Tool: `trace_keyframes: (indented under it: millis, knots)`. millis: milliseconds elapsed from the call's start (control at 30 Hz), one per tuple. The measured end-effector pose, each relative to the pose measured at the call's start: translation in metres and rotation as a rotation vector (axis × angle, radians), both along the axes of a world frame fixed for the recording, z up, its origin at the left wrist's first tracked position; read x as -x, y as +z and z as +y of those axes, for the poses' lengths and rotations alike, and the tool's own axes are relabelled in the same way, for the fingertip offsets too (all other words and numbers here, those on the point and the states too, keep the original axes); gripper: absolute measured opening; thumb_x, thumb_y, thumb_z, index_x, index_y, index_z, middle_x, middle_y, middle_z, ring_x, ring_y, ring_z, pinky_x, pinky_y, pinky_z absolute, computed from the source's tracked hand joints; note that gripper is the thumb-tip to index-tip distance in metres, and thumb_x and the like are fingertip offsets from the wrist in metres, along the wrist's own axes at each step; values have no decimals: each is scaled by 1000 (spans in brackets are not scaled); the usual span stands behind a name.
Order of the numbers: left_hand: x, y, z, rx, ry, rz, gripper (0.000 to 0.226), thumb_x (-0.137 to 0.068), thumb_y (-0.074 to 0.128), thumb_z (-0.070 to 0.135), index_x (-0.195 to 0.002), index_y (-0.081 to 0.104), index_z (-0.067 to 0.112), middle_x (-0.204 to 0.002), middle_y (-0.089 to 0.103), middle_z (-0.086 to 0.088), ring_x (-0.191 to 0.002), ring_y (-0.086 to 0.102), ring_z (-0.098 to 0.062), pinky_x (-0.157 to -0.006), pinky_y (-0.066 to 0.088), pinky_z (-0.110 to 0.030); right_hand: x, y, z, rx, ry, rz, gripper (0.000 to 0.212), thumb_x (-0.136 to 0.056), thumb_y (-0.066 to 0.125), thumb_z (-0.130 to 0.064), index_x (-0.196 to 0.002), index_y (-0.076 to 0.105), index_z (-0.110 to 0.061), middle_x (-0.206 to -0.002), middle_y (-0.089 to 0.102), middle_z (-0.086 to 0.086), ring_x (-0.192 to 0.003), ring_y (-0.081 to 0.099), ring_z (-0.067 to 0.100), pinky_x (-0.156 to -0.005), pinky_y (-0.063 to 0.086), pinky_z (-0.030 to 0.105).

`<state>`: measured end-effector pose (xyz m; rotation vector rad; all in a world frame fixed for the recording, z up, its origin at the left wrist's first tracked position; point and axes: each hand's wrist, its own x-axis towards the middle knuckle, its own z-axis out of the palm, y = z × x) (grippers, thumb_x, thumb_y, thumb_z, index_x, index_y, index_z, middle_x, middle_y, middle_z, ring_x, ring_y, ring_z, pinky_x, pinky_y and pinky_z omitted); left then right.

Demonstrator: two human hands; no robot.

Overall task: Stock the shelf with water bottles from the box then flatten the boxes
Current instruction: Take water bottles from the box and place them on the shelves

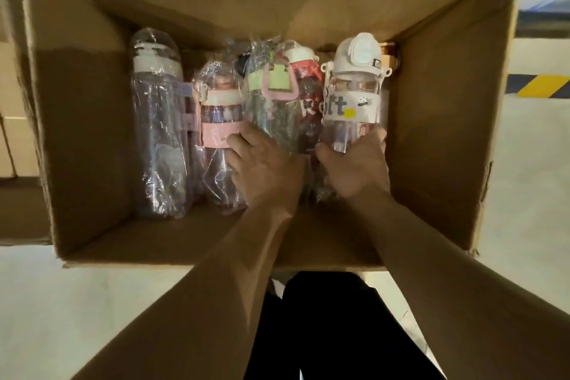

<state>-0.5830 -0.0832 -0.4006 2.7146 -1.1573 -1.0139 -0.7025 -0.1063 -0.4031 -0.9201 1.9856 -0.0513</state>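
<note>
Your open cardboard box (447, 102) sits on the pale floor (77, 302) just ahead of your dark trousers (339, 333), and both of your forearms reach down into it. Lying side by side on its bottom in crinkled plastic wrap, caps pointing away from you, are 5 in all. From the left they are a purple bottle (157, 120), a pink-banded bottle (219, 129), a green-tagged bottle (271, 92) with a pink loop handle, a red bottle (305, 83) and a white-capped bottle (354, 86). Your left hand (265, 166) grips the lower body of the green-tagged bottle, its thumb against the pink-banded bottle beside it and its fingers tucked out of sight under the wrap. Your right hand (354, 166) wraps the base of the white-capped bottle, thumb on the near left side and fingertips curling over the right. The left third of the box bottom is bare. Other cartons (12, 139) stand to the left, and a yellow-and-black striped marking (539, 85) shows on the right.
</note>
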Motion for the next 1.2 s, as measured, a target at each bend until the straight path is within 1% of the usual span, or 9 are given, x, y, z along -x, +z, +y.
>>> trace_keyframes:
  millis: [200,367,533,633,700,767,900,1000,1200]
  knots:
    - [-18,32,-6,-50,130,219,92,-75,85,41,-144,30,15,-122,30,0,-120,35,-24,-100,35,-35,19,39,-4,-6,-35,-46,84,-79,84,-38,-141,31,-18,-134,55,5,-121,58,26,-100,54,44]
    - [-42,114,0,5,166,261,108,-72,89,41,-155,26,15,-144,37,-7,-137,36,-32,-117,37,-54,35,122,6,128,-4,-117,69,-84,82,-38,-137,40,-21,-127,56,-1,-111,60,18,-79,52,25]
    - [-65,242,0,160,163,305,103,-57,87,45,-144,41,16,-130,47,-1,-128,48,-26,-106,50,-52,33,244,11,241,-95,-234,64,-77,87,-31,-110,38,-57,-97,58,-20,-85,64,-13,-55,45,3]
    - [-77,334,3,287,181,406,87,-59,88,36,-136,52,22,-131,60,-6,-123,60,-27,-99,56,-52,35,332,18,318,-56,-327,65,-76,89,-21,-109,40,-48,-104,61,-23,-92,63,-19,-66,50,3]
    - [-85,396,9,421,161,465,56,-67,88,14,-113,67,39,-111,74,3,-103,72,-17,-83,64,-46,33,394,24,360,-44,-384,62,-76,85,-14,-112,42,-43,-104,66,-17,-95,70,-1,-78,61,25]
    - [-89,458,15,529,108,533,63,-70,85,-1,-99,69,52,-98,76,14,-90,74,-5,-71,64,-31,29,456,31,418,-34,-406,60,-79,83,-5,-114,45,-34,-102,69,-17,-94,72,6,-86,61,41]
    - [-94,573,27,601,139,659,69,-67,90,-5,-112,65,40,-110,75,1,-101,74,-12,-84,62,-37,19,564,51,532,-10,-460,61,-81,75,14,-114,45,-27,-89,66,-36,-79,66,-10,-71,54,13]
    - [-98,647,38,647,138,610,70,-69,91,8,-117,47,33,-109,64,14,-88,65,14,-73,58,-17,15,633,65,619,13,-457,62,-81,81,6,-122,44,-24,-93,63,-41,-81,65,-13,-69,50,8]
    - [-109,763,53,823,-11,642,81,-71,91,32,-130,39,50,-124,56,22,-104,60,16,-76,48,-3,9,732,75,850,84,-430,60,-84,83,-7,-113,46,-43,-104,65,-35,-96,65,-12,-76,49,4]
